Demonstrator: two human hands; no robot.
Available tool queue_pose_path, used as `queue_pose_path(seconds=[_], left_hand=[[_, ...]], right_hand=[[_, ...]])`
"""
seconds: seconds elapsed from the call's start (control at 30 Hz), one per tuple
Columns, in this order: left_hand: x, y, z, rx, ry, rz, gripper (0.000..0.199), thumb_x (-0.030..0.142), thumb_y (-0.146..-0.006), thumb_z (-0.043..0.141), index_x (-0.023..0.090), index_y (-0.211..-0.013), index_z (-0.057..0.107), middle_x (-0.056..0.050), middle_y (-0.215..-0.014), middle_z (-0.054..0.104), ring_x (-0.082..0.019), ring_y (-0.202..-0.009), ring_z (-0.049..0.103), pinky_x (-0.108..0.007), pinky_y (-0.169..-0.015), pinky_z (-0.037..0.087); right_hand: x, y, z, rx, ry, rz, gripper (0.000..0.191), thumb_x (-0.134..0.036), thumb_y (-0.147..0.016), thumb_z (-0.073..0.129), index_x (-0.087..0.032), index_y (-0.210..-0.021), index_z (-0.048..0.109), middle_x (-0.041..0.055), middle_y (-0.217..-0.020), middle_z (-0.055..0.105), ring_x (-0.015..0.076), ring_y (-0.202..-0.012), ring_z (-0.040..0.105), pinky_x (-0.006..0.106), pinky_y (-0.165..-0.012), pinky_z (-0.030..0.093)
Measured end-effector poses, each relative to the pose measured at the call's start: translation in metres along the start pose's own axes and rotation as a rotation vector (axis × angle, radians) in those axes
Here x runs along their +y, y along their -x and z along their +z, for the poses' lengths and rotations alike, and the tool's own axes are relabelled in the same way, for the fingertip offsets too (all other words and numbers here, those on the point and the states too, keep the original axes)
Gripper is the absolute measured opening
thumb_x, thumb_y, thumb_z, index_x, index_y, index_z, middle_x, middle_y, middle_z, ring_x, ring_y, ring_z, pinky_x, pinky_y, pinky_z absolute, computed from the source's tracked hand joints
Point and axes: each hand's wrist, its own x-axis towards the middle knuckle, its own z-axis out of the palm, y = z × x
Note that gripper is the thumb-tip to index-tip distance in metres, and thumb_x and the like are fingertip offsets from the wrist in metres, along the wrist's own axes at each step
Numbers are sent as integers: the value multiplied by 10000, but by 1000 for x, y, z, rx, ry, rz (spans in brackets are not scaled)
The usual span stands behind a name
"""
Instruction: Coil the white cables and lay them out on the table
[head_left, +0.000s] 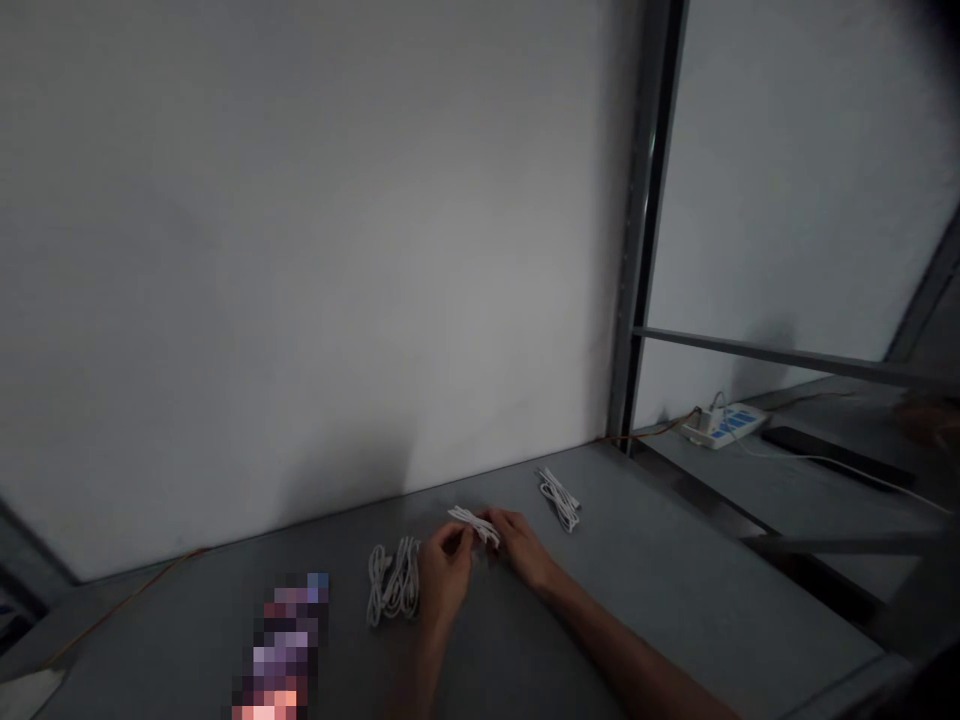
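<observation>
A folded white cable (474, 524) is held between my two hands, just above the grey tabletop. My left hand (448, 572) pinches it from the left side, thumb and fingers closed. My right hand (516, 545) has its fingers closed round the right end of the same bundle. Beside my left hand, on its left, several coiled white cables (394, 582) lie close together on the table. One more bundled white cable (559, 499) lies by itself further back on the right.
The grey tabletop (645, 560) meets a pale wall behind. A metal post (634, 250) and crossbar stand at the right. Beyond them are a white power strip (726, 426) with a plug and a long black object (836, 457). A pixelated patch covers something at lower left.
</observation>
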Motion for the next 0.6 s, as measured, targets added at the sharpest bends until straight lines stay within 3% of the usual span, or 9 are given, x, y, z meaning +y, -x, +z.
queue_pose_path(seconds=[0.1, 0.2, 0.23, 0.3, 0.4, 0.5, 0.6], left_hand=[[3, -2, -2, -4, 113, -173, 255, 422, -704, 595, 179, -667, 663, 64, -448, 498, -91, -412, 453, -196, -425, 324], [8, -1, -3, -33, 206, -322, 238, 431, -666, 625, 194, -665, 637, 92, -442, 439, -61, -382, 377, -174, -392, 234], [10, 0, -3, -47, 224, -337, 240, 433, -659, 628, 194, -651, 625, 93, -447, 435, -57, -384, 366, -171, -391, 221], [13, 2, -3, -72, 230, -346, 256, 442, -648, 631, 191, -616, 601, 95, -451, 427, -52, -387, 349, -171, -393, 204], [15, 4, -1, -99, 184, -364, 270, 454, -635, 644, 188, -620, 602, 94, -460, 423, -53, -396, 345, -176, -402, 199], [13, 3, -1, -116, 145, -341, 268, 451, -646, 651, 184, -660, 634, 86, -470, 430, -61, -418, 361, -183, -419, 219], [9, 1, -2, -149, 95, -185, 293, 464, -679, 631, 177, -621, 626, 68, -479, 452, -79, -460, 403, -196, -460, 279]], right_hand=[[-9, 1, -12, -35, -56, -20, 407, -452, -829, 502, -190, -1088, 675, 77, -962, 654, 162, -669, 570, 281, -566, 474], [-19, 6, -20, -85, 82, -195, 409, -316, -796, 588, -254, -1197, 641, 87, -1337, 528, 209, -979, 594, 334, -786, 500], [-20, 7, -20, -107, 138, -241, 398, -312, -810, 587, -255, -1200, 643, 86, -1377, 501, 228, -1073, 570, 355, -852, 484], [-21, 9, -20, -142, 231, -290, 354, -347, -845, 570, -236, -1166, 669, 99, -1319, 567, 250, -1132, 557, 394, -926, 450], [-20, 7, -18, -136, 322, -298, 310, -422, -856, 566, -214, -1010, 737, 96, -1025, 720, 259, -975, 636, 402, -904, 456], [-20, 6, -17, -118, 389, -271, 323, -445, -869, 541, -207, -885, 759, 71, -854, 740, 243, -823, 652, 345, -787, 478], [-20, 6, -17, -86, 490, -238, 348, -432, -869, 532, -175, -796, 755, 46, -711, 705, 195, -669, 601, 280, -644, 443]])
